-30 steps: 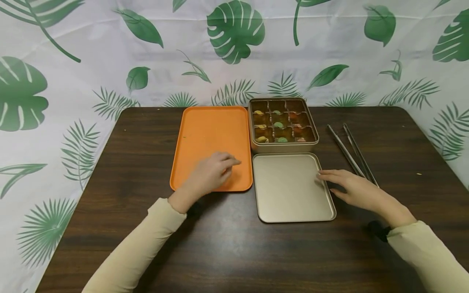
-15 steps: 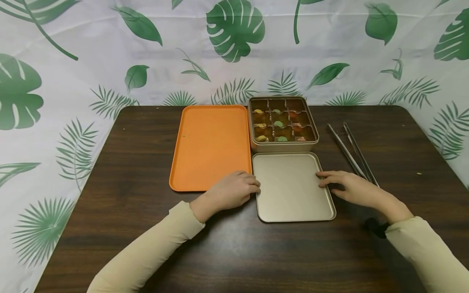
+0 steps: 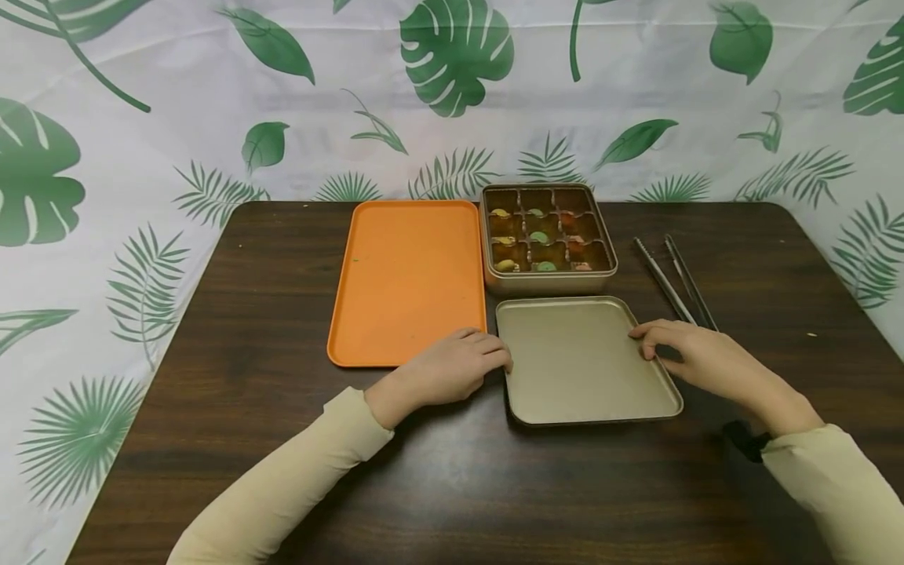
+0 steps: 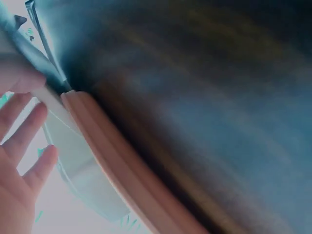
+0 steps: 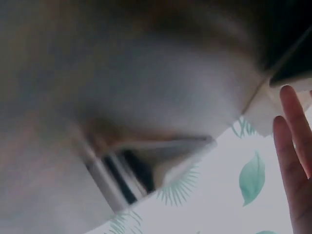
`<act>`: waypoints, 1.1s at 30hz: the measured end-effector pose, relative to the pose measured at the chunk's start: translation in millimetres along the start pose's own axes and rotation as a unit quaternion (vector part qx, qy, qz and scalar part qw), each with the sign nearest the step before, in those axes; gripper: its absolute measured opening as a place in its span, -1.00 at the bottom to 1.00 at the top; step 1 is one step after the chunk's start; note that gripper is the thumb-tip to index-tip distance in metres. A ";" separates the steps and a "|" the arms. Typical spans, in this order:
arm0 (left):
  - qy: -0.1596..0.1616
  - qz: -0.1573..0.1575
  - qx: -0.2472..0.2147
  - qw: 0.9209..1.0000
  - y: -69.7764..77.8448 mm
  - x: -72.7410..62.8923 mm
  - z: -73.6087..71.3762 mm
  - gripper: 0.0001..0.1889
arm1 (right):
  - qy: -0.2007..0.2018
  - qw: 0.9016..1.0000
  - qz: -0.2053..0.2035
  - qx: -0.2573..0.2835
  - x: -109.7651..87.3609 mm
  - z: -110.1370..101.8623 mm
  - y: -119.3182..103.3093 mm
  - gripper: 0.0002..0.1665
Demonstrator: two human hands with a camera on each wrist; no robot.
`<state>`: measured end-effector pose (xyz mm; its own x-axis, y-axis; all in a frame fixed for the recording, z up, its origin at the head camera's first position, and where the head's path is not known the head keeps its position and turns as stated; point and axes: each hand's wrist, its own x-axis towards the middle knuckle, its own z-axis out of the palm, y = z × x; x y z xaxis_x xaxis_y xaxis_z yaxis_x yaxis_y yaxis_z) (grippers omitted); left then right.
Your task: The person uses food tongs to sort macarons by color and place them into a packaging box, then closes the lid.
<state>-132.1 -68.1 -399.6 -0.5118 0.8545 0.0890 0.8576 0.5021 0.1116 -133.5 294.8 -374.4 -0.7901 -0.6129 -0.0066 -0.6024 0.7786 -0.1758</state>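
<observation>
In the head view a square gold tin lid (image 3: 582, 361) lies between both hands, its near right corner lifted and a dark shadow under the near edge. My left hand (image 3: 448, 369) grips its left side, fingertips curled over the rim. At the right side my right hand (image 3: 709, 365) pinches the rim; the thumb is partly hidden. Behind the lid stands a gold tin box (image 3: 547, 280) with divided compartments holding small yellow, green and red macaron-like pieces. The left wrist view shows spread fingers (image 4: 41, 168) beside the orange tray's edge (image 4: 112, 161).
An orange tray (image 3: 417, 275) lies left of the tin box, close to my left hand. Metal tongs (image 3: 674, 282) rest on the dark wooden table (image 3: 452, 502), just beyond my right hand. A leaf-patterned cloth (image 3: 318, 102) hangs behind the table.
My left hand has come from over the orange tray to the lid's left rim. The lid has since shifted right and tilted up, and my right hand has moved slightly right with it.
</observation>
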 end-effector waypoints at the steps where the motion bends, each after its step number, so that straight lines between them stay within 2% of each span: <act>1: 0.015 0.004 -0.001 1.000 -0.4 0.1 -0.6 -0.69 | 0.012 1.000 0.006 0.000 -0.8 -2.9 0.2 -0.58; 5: 0.102 0.026 0.004 0.994 -1.1 2.1 -5.3 -0.71 | 0.078 0.997 0.002 0.003 -2.3 -13.7 0.6 -0.54; 9: 0.193 0.031 0.028 0.980 0.2 6.3 -11.5 -0.79 | 0.142 0.988 -0.015 0.058 2.8 -21.2 0.5 -0.69; 11: 0.231 0.014 0.023 0.973 1.0 9.2 -14.8 -0.82 | 0.171 0.981 -0.014 0.094 8.0 -24.2 -1.0 -0.79; 13: 0.263 -0.013 0.000 0.965 1.2 11.5 -18.6 -0.86 | 0.197 0.974 0.010 0.112 12.2 -27.1 -3.7 -0.86; 16: 0.299 -0.064 -0.072 0.949 0.3 13.9 -23.2 -0.83 | 0.230 0.963 0.059 0.130 18.9 -30.4 -8.0 -0.82; 18: 0.318 -0.092 -0.134 0.934 -0.8 16.0 -26.2 -0.77 | 0.258 0.950 0.086 0.154 24.1 -31.2 -11.1 -0.78; 20: 0.341 -0.117 -0.198 0.912 -2.5 19.8 -27.8 -0.71 | 0.292 0.929 0.091 0.207 31.7 -31.0 -14.2 -0.77; 21: 0.354 -0.131 -0.229 0.898 -3.7 22.4 -28.4 -0.67 | 0.314 0.914 0.088 0.240 36.1 -30.7 -16.3 -0.75; 23: 0.376 -0.162 -0.289 0.865 -6.4 28.2 -30.1 -0.61 | 0.355 0.875 0.078 0.320 45.1 -29.6 -21.0 -0.72; 25: 0.394 -0.200 -0.343 0.829 -9.2 34.2 -32.0 -0.56 | 0.390 0.830 0.069 0.392 54.5 -28.1 -25.3 -0.67; 27: 0.408 -0.232 -0.385 0.794 -11.2 39.9 -34.5 -0.57 | 0.427 0.786 0.069 0.441 64.0 -27.0 -29.7 -0.73; 28: 0.416 -0.244 -0.400 0.779 -11.5 42.6 -35.8 -0.59 | 0.446 0.770 0.079 0.449 68.6 -26.6 -31.7 -0.78; 29: 0.425 -0.254 -0.410 0.766 -11.8 45.7 -36.9 -0.63 | 0.466 0.759 0.093 0.446 73.2 -26.5 -33.2 -0.82; 30: 0.436 -0.261 -0.412 0.756 -12.1 49.0 -37.2 -0.68 | 0.484 0.752 0.113 0.434 77.9 -26.6 -34.8 -0.86; 33: 0.467 -0.273 -0.403 0.739 -11.1 58.7 -38.1 -0.80 | 0.522 0.728 0.179 0.408 91.1 -27.8 -37.4 -0.93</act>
<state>-173.6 -28.6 -357.9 -0.9043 -0.0983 0.4155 0.3954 0.1746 0.9018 -186.0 213.6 -341.1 -0.7916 0.3777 0.4803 -0.4052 0.2638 -0.8753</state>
